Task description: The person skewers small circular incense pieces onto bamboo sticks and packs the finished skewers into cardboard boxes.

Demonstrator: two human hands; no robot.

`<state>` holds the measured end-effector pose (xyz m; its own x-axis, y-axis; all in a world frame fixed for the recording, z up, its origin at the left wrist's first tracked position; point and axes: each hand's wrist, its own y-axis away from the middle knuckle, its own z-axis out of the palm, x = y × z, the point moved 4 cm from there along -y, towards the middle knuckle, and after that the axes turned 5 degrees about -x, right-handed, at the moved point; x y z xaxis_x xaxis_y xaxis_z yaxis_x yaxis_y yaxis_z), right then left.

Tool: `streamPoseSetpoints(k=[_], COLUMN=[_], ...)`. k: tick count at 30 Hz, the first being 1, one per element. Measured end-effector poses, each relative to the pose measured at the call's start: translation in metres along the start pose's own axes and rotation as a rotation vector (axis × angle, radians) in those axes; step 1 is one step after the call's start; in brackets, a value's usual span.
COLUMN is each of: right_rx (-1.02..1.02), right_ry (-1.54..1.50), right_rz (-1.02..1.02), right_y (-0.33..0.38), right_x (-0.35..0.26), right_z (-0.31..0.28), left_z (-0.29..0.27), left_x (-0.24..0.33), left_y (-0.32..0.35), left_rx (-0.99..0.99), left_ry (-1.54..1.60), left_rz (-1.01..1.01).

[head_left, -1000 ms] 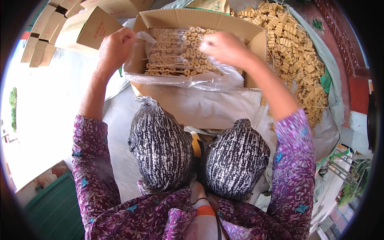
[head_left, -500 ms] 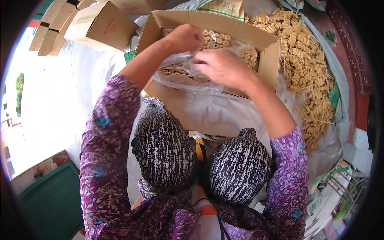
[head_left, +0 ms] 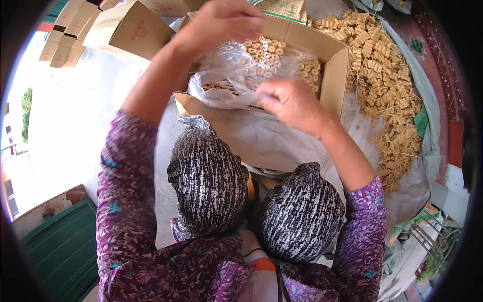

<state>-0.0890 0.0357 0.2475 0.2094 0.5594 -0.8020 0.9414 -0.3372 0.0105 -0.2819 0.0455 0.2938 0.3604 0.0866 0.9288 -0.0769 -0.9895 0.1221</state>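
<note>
An uncovered cardboard carton [head_left: 334, 83] stands in front of me. Rows of pale-brown ring-shaped pieces [head_left: 271, 46] show inside it, under and between folds of a clear plastic bag [head_left: 216, 83]. My left hand [head_left: 226, 21] is raised over the carton's far left side, its fingers smeared by motion. Lower down, my right hand [head_left: 292, 103] hovers at the carton's near side, beside the plastic's edge. Its fingers are curled closed; whatever they hold, if anything, is hidden.
A large heap of ribbed tan pieces on thin sticks [head_left: 385, 85] lies to the right on sheeting. Closed cartons [head_left: 128, 30] stand at the back left. My knees, in black-and-white patterned cloth [head_left: 209, 181], are close below the carton. A green panel [head_left: 60, 246] is at lower left.
My hands have moved apart. The left went up and away over the carton's far edge, and the right came down toward me. More of the ring-shaped pieces and plastic shows between them.
</note>
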Motion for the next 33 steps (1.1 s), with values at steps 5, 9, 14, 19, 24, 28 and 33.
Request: streamPoseSetpoints(k=[5, 9, 14, 19, 24, 28, 33], right_rx=[0.381, 0.489, 0.547, 0.55, 0.496, 0.485, 0.324], right_ry=[-0.373, -0.316, 0.201, 0.888, 1.03, 1.134, 0.856], right_rz=[0.14, 0.261, 0.455, 0.22, 0.11, 0.148, 0.052], right_y=[-0.033, -0.052, -0.057, -0.059, -0.065, -0.072, -0.055], right_x=[0.074, 0.116, 0.125, 0.1, 0.099, 0.098, 0.066], right_z=[-0.035, -0.057, -0.057, -0.051, -0.05, -0.044, -0.032], left_z=[-0.043, -0.012, 0.028, 0.046, 0.05, 0.042, 0.053], left_x=[0.002, -0.012, -0.052, -0.089, -0.104, -0.112, -0.105], left_y=[0.062, 0.074, 0.046, 0.003, -0.022, -0.014, -0.024], left_rx=[0.147, -0.292, -0.414, -0.313, -0.247, -0.23, -0.24], left_ry=[-0.155, 0.039, -0.519, -0.925, -1.013, -1.012, -1.042], left_rz=[0.046, -0.079, 0.039, 0.037, -0.03, -0.105, -0.039])
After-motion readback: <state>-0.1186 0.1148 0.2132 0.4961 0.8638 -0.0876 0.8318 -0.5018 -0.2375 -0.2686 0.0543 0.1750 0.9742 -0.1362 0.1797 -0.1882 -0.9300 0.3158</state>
